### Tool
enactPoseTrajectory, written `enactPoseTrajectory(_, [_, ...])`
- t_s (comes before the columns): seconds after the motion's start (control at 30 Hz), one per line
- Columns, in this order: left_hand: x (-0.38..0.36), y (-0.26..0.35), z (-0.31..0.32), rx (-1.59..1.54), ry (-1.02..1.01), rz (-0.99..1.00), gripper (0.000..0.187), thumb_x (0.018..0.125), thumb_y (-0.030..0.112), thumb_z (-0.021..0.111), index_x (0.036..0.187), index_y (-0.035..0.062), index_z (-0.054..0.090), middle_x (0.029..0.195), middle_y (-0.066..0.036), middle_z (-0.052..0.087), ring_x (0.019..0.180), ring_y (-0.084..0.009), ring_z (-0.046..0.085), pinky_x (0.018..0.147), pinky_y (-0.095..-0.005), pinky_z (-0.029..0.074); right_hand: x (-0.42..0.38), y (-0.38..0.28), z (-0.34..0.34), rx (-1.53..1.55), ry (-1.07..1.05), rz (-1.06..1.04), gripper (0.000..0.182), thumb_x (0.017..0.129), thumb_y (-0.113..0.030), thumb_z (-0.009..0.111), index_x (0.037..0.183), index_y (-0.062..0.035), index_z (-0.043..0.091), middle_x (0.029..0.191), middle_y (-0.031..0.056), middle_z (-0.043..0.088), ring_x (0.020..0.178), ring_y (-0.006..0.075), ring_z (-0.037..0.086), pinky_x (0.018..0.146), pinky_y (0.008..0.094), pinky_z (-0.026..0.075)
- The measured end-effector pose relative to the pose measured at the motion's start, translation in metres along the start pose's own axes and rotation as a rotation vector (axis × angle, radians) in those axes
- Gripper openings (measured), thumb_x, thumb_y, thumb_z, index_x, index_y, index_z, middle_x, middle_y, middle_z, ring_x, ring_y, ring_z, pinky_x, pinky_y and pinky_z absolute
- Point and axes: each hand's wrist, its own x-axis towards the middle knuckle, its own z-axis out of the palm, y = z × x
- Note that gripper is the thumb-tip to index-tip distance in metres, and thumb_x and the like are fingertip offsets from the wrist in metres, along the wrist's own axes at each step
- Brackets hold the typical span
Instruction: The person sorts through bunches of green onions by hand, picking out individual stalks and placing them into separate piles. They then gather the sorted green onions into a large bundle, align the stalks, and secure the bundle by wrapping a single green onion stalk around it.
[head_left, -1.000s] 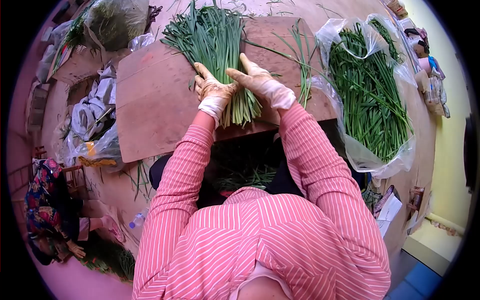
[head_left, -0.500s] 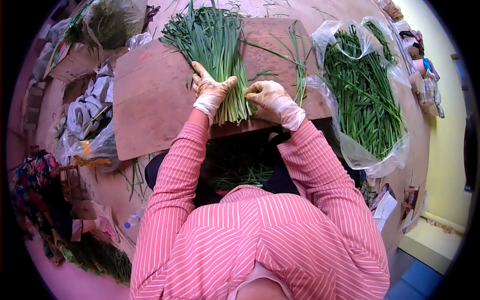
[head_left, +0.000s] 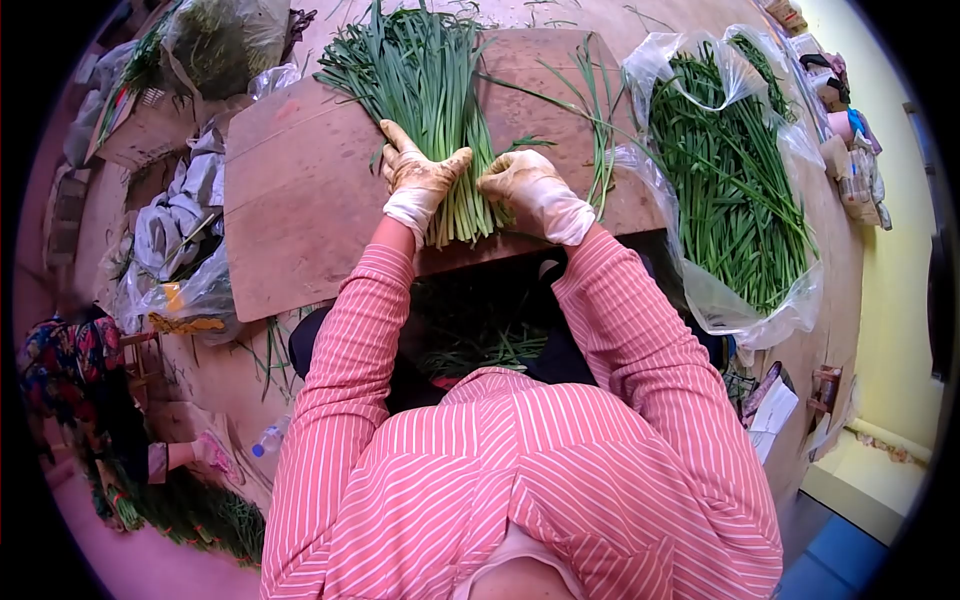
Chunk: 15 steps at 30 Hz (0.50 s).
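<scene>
A thick bunch of garlic chives (head_left: 430,90) lies on a brown board (head_left: 290,210), leaves pointing away and pale stem ends toward me. My left hand (head_left: 418,185), in a stained white glove, rests on the left of the stems, thumb and fingers spread wide across them. At the bunch's right edge is my right hand (head_left: 530,185), gloved too, its fingers curled into a pinch. What that pinch holds, if anything, is hidden. A few loose chives (head_left: 600,130) lie on the board to the right.
On the right, an opened clear plastic bag (head_left: 735,320) holds many chives. Bags and crumpled grey cloth (head_left: 165,235) lie left. A person in floral clothing (head_left: 75,370) is at lower left, near tied green bundles (head_left: 200,525) and a plastic bottle (head_left: 268,440).
My right hand has shifted slightly left and closer to the stems. My left hand stays on the bunch, almost unmoved.
</scene>
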Motion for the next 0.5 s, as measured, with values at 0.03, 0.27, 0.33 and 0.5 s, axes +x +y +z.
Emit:
enactPoseTrajectory(0.03, [0.000,0.000,0.000,0.004,0.003,-0.002,0.130,0.059,0.052,0.078,0.145,0.0072,-0.008,0.147,-0.029,0.013,0.135,-0.0441,0.017,0.109,-0.0458,0.021,-0.001,0.000,0.001,0.062,0.008,0.020,0.026,0.077,-0.031,0.069,0.086,-0.0058,0.070,0.071,0.0057,0.067,0.062,0.0160,0.063,0.060,0.0305,0.050])
enactPoseTrajectory(0.27, [-0.001,0.001,0.000,0.003,-0.003,0.005,0.130,0.059,0.050,0.079,0.145,0.0071,-0.009,0.146,-0.029,0.014,0.135,-0.0441,0.017,0.110,-0.0459,0.020,0.009,0.002,0.006,0.256,-0.007,0.125,0.025,0.079,-0.029,0.069,0.082,-0.0039,0.069,0.069,0.0056,0.067,0.059,0.0155,0.061,0.056,0.0297,0.049])
enactPoseTrajectory(0.33, [-0.003,0.003,-0.002,-0.004,-0.008,0.003,0.130,0.060,0.050,0.079,0.145,0.0070,-0.010,0.146,-0.029,0.015,0.135,-0.0443,0.017,0.110,-0.0459,0.020,0.014,0.003,0.003,0.259,-0.008,0.131,0.025,0.079,-0.028,0.069,0.081,-0.0033,0.068,0.069,0.0059,0.067,0.058,0.0156,0.061,0.056,0.0294,0.048])
enactPoseTrajectory(0.5, [-0.003,0.003,-0.002,-0.022,-0.004,0.013,0.131,0.059,0.050,0.079,0.145,0.0067,-0.010,0.146,-0.030,0.015,0.135,-0.0436,0.017,0.110,-0.0452,0.020,0.016,0.010,0.005,0.342,-0.008,0.060,0.028,0.078,-0.029,0.071,0.081,-0.0017,0.068,0.068,0.0069,0.066,0.057,0.0158,0.061,0.055,0.0292,0.048])
